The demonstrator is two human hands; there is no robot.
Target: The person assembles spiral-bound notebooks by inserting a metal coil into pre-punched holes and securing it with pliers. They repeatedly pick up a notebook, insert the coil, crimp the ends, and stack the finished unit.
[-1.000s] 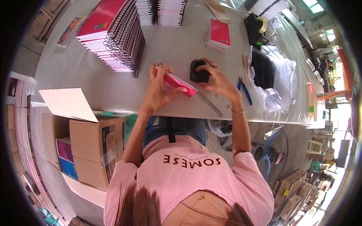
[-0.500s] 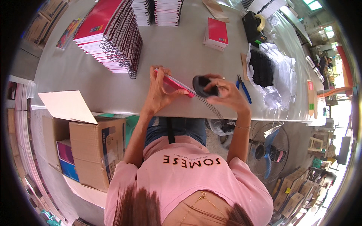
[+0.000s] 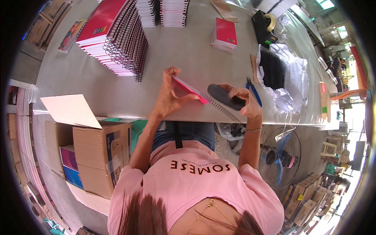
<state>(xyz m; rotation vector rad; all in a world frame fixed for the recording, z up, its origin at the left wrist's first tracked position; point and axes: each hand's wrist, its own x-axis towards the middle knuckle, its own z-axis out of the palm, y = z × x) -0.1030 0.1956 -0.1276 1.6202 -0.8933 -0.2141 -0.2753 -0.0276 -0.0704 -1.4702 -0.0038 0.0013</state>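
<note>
My left hand [image 3: 168, 98] is closed around a thin notebook [image 3: 188, 87] with a pink-red cover, held edge-up and slanted above the table's near edge. A dark wire coil [image 3: 224, 109] runs along the notebook's edge and sticks out well past its lower right end. In my right hand [image 3: 250, 105] is a dark, flat, oval pad-like object [image 3: 225, 97], whose exact kind I cannot make out. It lies just above the loose part of the coil; whether it touches the coil I cannot tell.
Coil-bound red notebooks [image 3: 98, 23] rise in a tall stack at left. A smaller red stack [image 3: 226, 31] sits farther back. To the right are blue-handled cutters [image 3: 254, 94], black coils [image 3: 271, 70] on white wrapping and a tape dispenser [image 3: 261, 29]. An open cardboard box [image 3: 90, 156] stands lower left.
My right hand has moved slightly right and down, and the dark oval object has turned to lie along the coil. The notebook in my left hand has shifted a little to the right.
</note>
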